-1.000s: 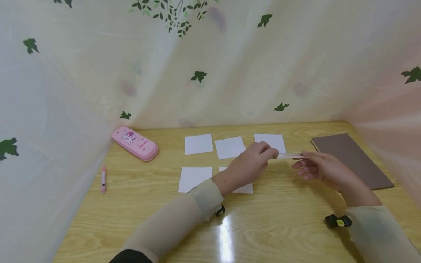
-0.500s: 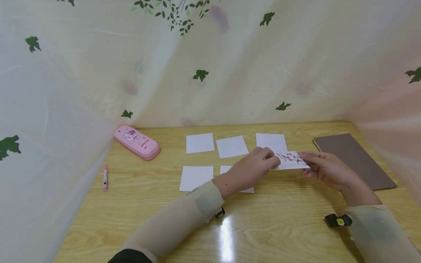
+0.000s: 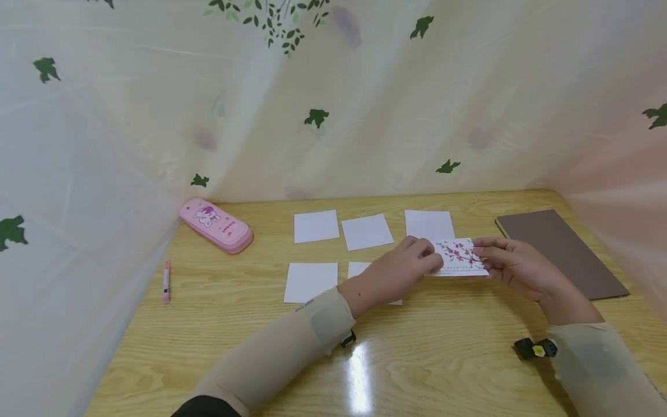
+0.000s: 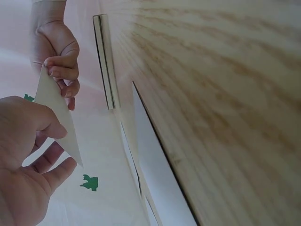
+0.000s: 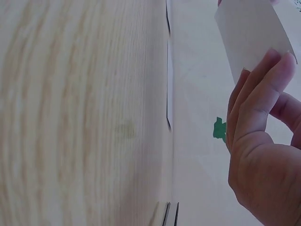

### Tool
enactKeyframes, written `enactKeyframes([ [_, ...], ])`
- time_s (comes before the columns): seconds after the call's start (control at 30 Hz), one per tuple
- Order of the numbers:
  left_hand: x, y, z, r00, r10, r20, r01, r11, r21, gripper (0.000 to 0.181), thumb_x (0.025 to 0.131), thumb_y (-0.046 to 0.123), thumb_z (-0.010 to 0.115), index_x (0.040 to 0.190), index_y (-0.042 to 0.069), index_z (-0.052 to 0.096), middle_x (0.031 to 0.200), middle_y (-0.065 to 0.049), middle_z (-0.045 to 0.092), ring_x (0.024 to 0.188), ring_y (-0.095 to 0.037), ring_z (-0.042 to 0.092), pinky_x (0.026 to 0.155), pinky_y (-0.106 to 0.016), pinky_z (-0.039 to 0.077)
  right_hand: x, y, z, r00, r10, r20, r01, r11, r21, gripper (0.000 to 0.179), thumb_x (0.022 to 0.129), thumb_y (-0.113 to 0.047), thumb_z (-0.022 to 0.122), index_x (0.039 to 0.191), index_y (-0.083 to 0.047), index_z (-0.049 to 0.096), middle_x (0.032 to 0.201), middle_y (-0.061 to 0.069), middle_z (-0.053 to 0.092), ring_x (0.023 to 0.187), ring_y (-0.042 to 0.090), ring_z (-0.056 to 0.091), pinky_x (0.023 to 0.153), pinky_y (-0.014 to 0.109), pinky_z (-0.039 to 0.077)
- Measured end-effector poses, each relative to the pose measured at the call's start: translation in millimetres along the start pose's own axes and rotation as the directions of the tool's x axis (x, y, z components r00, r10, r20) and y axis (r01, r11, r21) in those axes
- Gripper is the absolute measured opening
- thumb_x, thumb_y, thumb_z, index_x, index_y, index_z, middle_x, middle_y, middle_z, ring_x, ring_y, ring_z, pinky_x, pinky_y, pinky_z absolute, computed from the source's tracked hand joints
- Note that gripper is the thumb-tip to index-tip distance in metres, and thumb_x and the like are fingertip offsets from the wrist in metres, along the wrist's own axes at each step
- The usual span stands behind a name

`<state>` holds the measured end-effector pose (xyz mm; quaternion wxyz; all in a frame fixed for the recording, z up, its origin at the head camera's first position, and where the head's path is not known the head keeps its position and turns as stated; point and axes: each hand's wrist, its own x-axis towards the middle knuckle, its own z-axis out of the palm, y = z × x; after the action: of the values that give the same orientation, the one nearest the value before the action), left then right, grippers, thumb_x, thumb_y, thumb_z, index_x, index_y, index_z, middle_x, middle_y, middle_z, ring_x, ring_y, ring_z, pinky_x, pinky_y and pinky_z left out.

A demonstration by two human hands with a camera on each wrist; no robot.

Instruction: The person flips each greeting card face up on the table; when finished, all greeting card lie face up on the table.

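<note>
Left of the brown book [image 3: 560, 255], the blossom-printed card [image 3: 460, 258] is now pinched by left hand [image 3: 394, 270] and right hand [image 3: 523, 267], seemingly for inspection, level lowering perhaps being called for.

Legible text: 0 items | pink case [image 3: 216, 225]: short lettering beside cartoon figure, too small to read | flower-print card [image 3: 457, 258]: fine print-like line near lower edge, illegible | left sleeve [image 3: 281, 343]: small dark lettering near cuff, unreadable | pink pen [image 3: 166, 282]: dark marks, cannot tell if text.
</note>
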<state>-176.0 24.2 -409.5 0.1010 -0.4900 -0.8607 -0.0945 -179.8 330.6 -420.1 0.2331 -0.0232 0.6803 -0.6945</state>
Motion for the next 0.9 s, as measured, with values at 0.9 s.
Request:
enactKeyframes([
  [0.9, 23.6, -7.0, 7.8, 0.705, -0.612, 0.360, 0.645, 0.340, -0.685, 0.063, 0.103, 0.016, 0.069, 0.160, 0.004, 0.045, 0.145, -0.011, 0.064, 0.097, -0.010, 0.061, 0.072, -0.017, 0.050, -4.2, 1.5, 5.2, 0.998, -0.028, -0.065, 0.012, 0.974, -0.227, 0.031, 0.113, -0.018, 0.054, 0.138, -0.002, 0.048, 0.103, -0.004, 0.063, 0.082, 0.010, 0.062, 0.070, 0.025, 0.061],
])
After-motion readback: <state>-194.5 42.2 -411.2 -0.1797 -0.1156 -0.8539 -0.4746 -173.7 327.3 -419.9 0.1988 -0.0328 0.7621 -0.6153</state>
